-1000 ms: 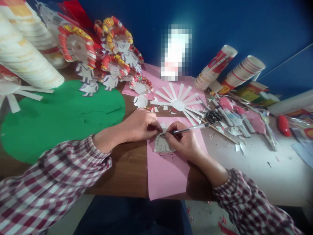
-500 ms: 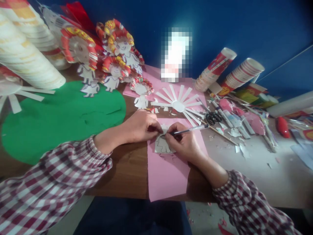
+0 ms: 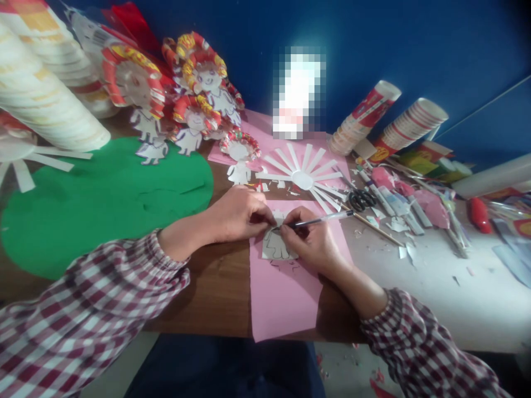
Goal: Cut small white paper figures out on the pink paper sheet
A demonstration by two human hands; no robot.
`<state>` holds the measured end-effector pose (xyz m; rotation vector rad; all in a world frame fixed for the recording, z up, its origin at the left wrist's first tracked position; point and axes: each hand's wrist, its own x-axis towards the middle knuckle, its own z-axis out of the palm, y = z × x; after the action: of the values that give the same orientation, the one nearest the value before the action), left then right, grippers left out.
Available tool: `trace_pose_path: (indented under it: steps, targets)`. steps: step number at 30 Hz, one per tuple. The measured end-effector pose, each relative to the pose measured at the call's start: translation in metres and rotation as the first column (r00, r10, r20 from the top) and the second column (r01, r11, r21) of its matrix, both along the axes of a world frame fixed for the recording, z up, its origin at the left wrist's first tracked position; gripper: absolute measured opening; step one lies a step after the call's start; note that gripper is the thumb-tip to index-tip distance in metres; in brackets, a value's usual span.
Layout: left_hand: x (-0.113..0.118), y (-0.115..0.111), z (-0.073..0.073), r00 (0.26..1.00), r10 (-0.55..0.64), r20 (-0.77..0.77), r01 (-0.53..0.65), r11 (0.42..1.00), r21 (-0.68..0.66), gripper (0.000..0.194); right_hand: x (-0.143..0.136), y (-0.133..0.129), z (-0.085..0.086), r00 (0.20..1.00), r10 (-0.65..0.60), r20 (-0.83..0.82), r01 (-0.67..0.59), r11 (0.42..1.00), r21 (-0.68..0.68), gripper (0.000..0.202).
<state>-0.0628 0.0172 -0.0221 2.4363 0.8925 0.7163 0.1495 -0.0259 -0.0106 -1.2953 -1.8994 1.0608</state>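
The right hand (image 3: pixel 314 243) grips a pen (image 3: pixel 321 220), fingers closed around its lower end, the tip down on a small paper figure cutout (image 3: pixel 274 246) that lies on a pink sheet (image 3: pixel 282 293) at the near edge of the wooden table (image 3: pixel 219 287). The left hand (image 3: pixel 238 213) presses the cutout's top edge, fingertips pinched together on it — just beside the pen tip. Beyond the hands lie a white paper sunburst (image 3: pixel 302 177), black scissors (image 3: pixel 362 198) and 2 tipped stacks of paper cups (image 3: pixel 390 124); a green paper circle (image 3: pixel 103 199) lies to the left.
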Motion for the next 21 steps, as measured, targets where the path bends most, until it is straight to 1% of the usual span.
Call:
trace_pose_path:
  steps: [8, 11, 14, 18, 21]
  targets:
    - [0.0, 0.0, 0.001, 1.0, 0.004, -0.013, -0.004, 1.0, -0.006, 0.012, 0.001, 0.0, -0.001, 1.0, -0.012, 0.01, 0.012, 1.0, -0.002, 0.01]
    - [0.0, 0.0, 0.001, 1.0, 0.003, -0.016, -0.004, 1.0, -0.007, 0.014, 0.0, 0.001, 0.003, 1.0, -0.025, -0.008, 0.025, 1.0, -0.007, 0.007]
    - [0.0, 0.0, 0.001, 1.0, -0.008, -0.027, 0.008, 1.0, 0.006, 0.018, 0.0, 0.003, 0.009, 0.996, -0.073, -0.06, 0.075, 0.997, 0.028, 0.008]
    - [-0.001, 0.001, 0.001, 0.998, -0.005, -0.055, 0.005, 1.0, 0.015, 0.02, 0.007, 0.005, 0.01, 0.985, -0.096, -0.143, 0.105, 0.993, 0.059, 0.008]
    - [-0.001, 0.001, 0.001, 0.998, 0.004, -0.065, -0.004, 1.0, 0.006, 0.016, 0.017, 0.006, 0.007, 0.991, -0.091, -0.097, 0.097, 0.994, 0.058, 0.006]
